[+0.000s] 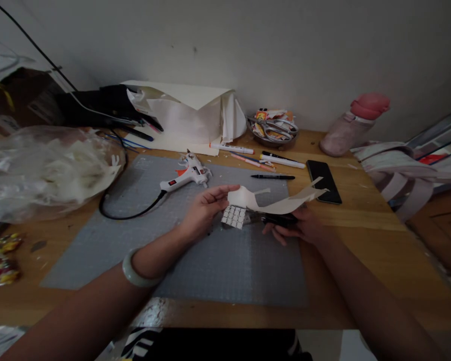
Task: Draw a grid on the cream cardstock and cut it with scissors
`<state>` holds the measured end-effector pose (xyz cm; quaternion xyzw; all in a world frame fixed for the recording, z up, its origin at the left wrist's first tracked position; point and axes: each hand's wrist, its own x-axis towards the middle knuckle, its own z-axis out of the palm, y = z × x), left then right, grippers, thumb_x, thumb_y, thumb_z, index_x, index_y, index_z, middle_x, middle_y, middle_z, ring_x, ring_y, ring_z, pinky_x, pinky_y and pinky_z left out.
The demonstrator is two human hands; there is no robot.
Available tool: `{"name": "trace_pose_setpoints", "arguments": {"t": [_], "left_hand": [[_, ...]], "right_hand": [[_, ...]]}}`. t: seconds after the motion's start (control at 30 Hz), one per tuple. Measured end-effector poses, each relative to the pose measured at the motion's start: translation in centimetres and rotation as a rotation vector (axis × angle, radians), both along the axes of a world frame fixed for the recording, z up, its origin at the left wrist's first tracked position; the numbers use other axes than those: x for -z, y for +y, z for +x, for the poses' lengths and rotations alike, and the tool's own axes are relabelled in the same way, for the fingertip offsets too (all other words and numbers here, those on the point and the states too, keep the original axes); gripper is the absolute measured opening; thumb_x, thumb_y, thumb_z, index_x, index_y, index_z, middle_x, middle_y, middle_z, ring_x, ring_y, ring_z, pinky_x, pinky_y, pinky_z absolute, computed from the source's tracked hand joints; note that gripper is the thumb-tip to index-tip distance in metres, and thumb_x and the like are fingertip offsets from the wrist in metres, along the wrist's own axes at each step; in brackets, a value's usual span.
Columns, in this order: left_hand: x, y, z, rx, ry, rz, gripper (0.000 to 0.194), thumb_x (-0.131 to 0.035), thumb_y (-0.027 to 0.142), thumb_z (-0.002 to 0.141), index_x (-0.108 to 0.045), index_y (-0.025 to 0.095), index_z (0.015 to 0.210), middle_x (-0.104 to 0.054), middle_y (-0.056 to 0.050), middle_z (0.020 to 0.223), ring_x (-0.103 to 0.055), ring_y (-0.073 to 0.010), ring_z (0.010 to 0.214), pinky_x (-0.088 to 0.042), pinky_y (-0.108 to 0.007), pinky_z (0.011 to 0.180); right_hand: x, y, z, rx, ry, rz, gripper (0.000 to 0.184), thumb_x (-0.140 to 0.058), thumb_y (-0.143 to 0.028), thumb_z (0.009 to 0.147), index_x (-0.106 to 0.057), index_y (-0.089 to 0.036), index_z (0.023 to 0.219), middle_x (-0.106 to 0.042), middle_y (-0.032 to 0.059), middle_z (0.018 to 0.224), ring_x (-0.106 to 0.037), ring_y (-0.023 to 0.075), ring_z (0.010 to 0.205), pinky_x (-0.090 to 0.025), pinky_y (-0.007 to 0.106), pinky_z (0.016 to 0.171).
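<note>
Behind front table-edge (pixel 248 316): rightward paper strip (pixel 280 205) being pinched by left hand (pixel 203 209)
Black tool (pixel 280 219): being gripped beneath, right hand (pixel 307 224)

a wooden table (pixel 394 265) — grey mat (pixel 244 276), black phone (pixel 320 170), pink-topped bottle (pixel 348 129), bowl (pixel 277 143) and — perhaps — wrapped sweets (pixel 2 263).

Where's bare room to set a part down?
Table right of the cutting mat, between phone and right forearm; mat between glue-gun cable and left forearm. Crowded: back, with bowl and markers; left, with plastic bag.
</note>
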<state>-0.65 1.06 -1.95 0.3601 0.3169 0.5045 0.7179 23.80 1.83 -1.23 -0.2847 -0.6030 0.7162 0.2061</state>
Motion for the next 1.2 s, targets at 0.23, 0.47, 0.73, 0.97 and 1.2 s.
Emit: {"name": "trace_pose_setpoints", "arguments": {"t": [0.23,0.47,0.73,0.97,1.2], "left_hand": [[-0.3,0.2,0.0,-0.044,-0.021,-0.041,0.032,-0.072,0.012,0.064,-0.074,0.019,0.095,-0.073,-0.006,0.099,-0.066,-0.0182,0.087,-0.050,-0.028,0.078],[-0.1,0.2,0.1,-0.044,-0.028,-0.026,0.032,-0.072,0.011,0.064,-0.074,0.019,0.095,-0.073,-0.004,0.101,-0.066,-0.0167,0.088,-0.049,-0.027,0.080],[-0.1,0.0,0.1,-0.007,-0.028,-0.023,0.033,-0.071,0.012,0.067,-0.074,0.022,0.099,-0.073,-0.002,0.101,-0.066,-0.0152,0.088,-0.049,-0.025,0.080],[0.4,0.1,-0.1,-0.008,0.042,0.006,0.035,-0.069,0.014,0.070,-0.070,0.021,0.105,-0.071,-0.004,0.104,-0.066,-0.0151,0.086,-0.049,-0.026,0.077],[0.0,0.2,0.1,-0.043,-0.042,-0.004,0.034,-0.073,0.012,0.067,-0.072,0.020,0.100,-0.072,-0.004,0.106,-0.066,-0.0168,0.092,-0.048,-0.026,0.080]], "right_hand": [[-0.4,-0.2,0.0,0.007,0.071,0.042,0.073,-0.044,-0.077,0.076,-0.069,-0.009,0.085,-0.030,-0.0097,0.039,-0.039,0.0105,0.036,-0.032,0.026,0.041],[-0.2,-0.2,0.0,0.031,0.077,0.038,0.073,-0.045,-0.080,0.073,-0.067,-0.010,0.079,-0.028,-0.0107,0.037,-0.037,0.0093,0.033,-0.031,0.025,0.039],[0.3,0.0,0.0,0.057,0.080,0.036,0.083,-0.040,-0.089,0.065,-0.066,-0.011,0.073,-0.027,-0.0103,0.035,-0.034,0.0092,0.030,-0.028,0.025,0.035],[0.3,0.0,0.0,0.047,0.103,0.029,0.085,-0.036,-0.089,0.067,-0.067,-0.010,0.076,-0.023,-0.0112,0.037,-0.033,0.0089,0.031,-0.027,0.024,0.036],[0.7,-0.3,-0.1,-0.057,0.181,-0.084,0.072,-0.035,-0.071,0.085,-0.067,-0.006,0.093,-0.031,-0.0097,0.039,-0.034,0.0095,0.034,-0.036,0.027,0.041]]}}
